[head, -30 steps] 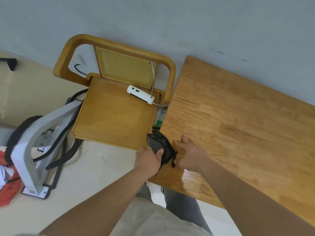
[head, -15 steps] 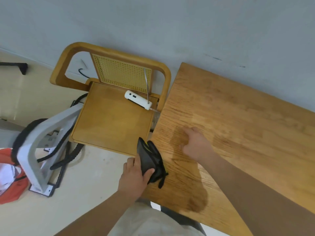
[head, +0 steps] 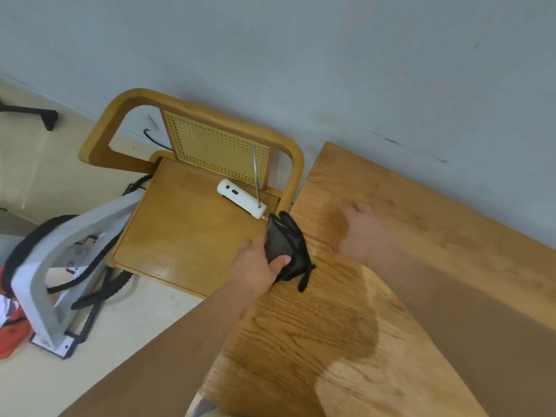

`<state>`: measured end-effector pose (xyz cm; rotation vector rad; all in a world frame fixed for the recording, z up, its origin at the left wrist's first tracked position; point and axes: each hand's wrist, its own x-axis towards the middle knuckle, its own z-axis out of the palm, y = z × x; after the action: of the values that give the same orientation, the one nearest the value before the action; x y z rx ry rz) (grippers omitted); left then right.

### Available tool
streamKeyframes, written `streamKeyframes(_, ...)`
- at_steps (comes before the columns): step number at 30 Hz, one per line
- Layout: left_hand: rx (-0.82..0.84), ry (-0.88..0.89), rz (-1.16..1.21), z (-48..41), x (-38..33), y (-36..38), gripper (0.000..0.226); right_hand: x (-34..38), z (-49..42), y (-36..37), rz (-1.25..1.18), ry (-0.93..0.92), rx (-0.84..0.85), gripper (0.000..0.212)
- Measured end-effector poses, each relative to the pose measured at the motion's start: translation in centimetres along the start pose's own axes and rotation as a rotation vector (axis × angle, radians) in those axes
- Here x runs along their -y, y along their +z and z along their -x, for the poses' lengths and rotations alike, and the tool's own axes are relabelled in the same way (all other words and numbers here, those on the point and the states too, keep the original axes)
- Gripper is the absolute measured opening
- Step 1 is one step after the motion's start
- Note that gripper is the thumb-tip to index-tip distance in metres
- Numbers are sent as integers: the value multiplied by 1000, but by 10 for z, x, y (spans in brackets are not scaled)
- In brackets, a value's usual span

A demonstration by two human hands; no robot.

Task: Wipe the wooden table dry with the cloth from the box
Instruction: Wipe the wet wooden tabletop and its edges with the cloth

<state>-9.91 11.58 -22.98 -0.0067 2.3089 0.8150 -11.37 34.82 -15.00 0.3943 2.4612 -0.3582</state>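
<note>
The wooden table (head: 406, 236) fills the right half of the head view, its left edge next to a chair. My left hand (head: 255, 266) grips a bunched black cloth (head: 285, 242) at that left edge, part of the cloth hanging over the tabletop. My right hand (head: 358, 230) hovers or rests palm down on the table just right of the cloth; it is blurred and holds nothing. No box is in view.
A wooden chair (head: 192, 224) with a cane back stands left of the table, with a white device (head: 240, 198) on its seat. On the floor at left are a grey-white frame with black cables (head: 60, 266) and something red (head: 12, 335). A grey wall runs behind.
My right hand let go of the cloth and moved up and right across the table. My left hand kept the cloth at the table's left edge. The camera shifted.
</note>
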Motion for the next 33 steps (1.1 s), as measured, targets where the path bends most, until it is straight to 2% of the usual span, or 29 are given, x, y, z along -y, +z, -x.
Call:
streamKeyframes(5, 22, 14, -107, 12, 7, 0, 76, -6, -35, -20, 100, 103, 40, 135)
streamKeyframes(8, 13, 25, -115, -13, -20, -2, 73, -8, -45, -12, 70, 118, 53, 143)
streamKeyframes(14, -45, 61, -271, -114, -105, -15, 54, -15, -55, -9, 19, 110, 31, 142)
streamKeyframes(22, 7, 106, -181, -208, -164, -26, 61, -22, -63, -9, 3, 110, 105, 140)
streamKeyframes(28, -27, 93, -224, -189, -155, -20, 74, -20, -63, -9, -1, 117, 124, 140)
streamKeyframes(33, -19, 101, -240, -148, -124, -16, 72, -20, -63, -9, -13, 123, 99, 140)
